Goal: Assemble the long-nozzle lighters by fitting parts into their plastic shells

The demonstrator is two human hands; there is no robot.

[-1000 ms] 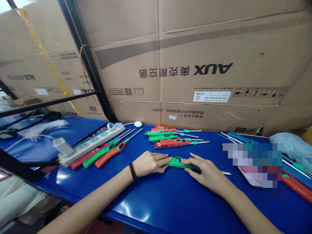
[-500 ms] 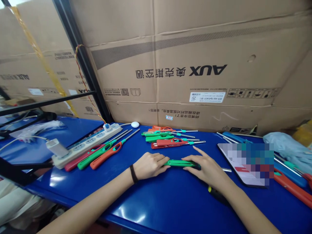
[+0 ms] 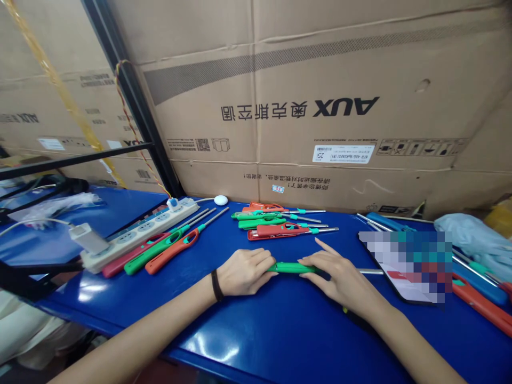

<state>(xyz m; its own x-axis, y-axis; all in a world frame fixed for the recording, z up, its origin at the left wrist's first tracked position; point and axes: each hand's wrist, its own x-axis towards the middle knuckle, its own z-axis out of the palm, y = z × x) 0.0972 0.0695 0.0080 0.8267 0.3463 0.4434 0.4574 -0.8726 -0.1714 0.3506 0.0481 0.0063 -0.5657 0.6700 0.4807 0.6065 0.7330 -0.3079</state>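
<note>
A green long-necked lighter (image 3: pixel 294 268) lies crosswise between my hands, low over the blue table. My left hand (image 3: pixel 245 271) is closed around its handle end. Across the lighter's other part is my right hand (image 3: pixel 339 273), gripping with thumb and fingers, index finger raised. The metal neck shows beyond the right hand, its end by the phone; the trigger area is hidden. Behind my hands lies a group of lighters, among them a red one (image 3: pixel 276 232) and a green one (image 3: pixel 264 221).
At left, red, green and orange lighters (image 3: pixel 170 253) lie beside a white power strip (image 3: pixel 140 234). A phone (image 3: pixel 404 277), partly blurred, sits at right near an orange lighter (image 3: pixel 480 304). A dark yellow-tipped object (image 3: pixel 356 319) lies under my right forearm. A cardboard box (image 3: pixel 280 69) stands behind.
The view has shifted slightly. More of the green lighter's metal neck shows past my right hand. Both hands keep their hold.
</note>
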